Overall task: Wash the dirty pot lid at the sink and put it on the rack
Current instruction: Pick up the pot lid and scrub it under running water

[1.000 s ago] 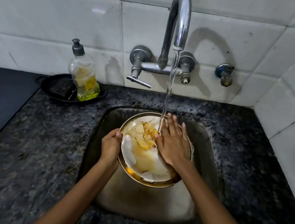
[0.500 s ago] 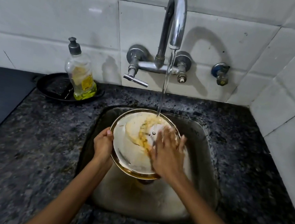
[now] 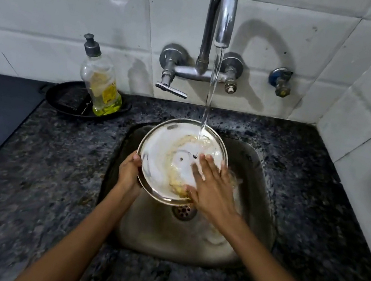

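Note:
A round steel pot lid (image 3: 164, 159) smeared with yellow food residue is held tilted over the steel sink (image 3: 259, 178). My left hand (image 3: 128, 175) grips its left rim. My right hand (image 3: 210, 189) lies flat on the lid's lower right face with fingers spread, covering part of it. Water runs from the tap (image 3: 223, 10) onto the lid's upper right part. No rack is in view.
A dish soap bottle (image 3: 99, 83) stands in a black pan (image 3: 70, 101) on the speckled granite counter (image 3: 49, 178) left of the sink. The drain (image 3: 183, 212) shows under the lid. White tiled walls stand behind and on the right.
The lid has shifted left and tilted up toward me. My right hand slid down from its upper part to the lower right. Much yellow residue has washed off.

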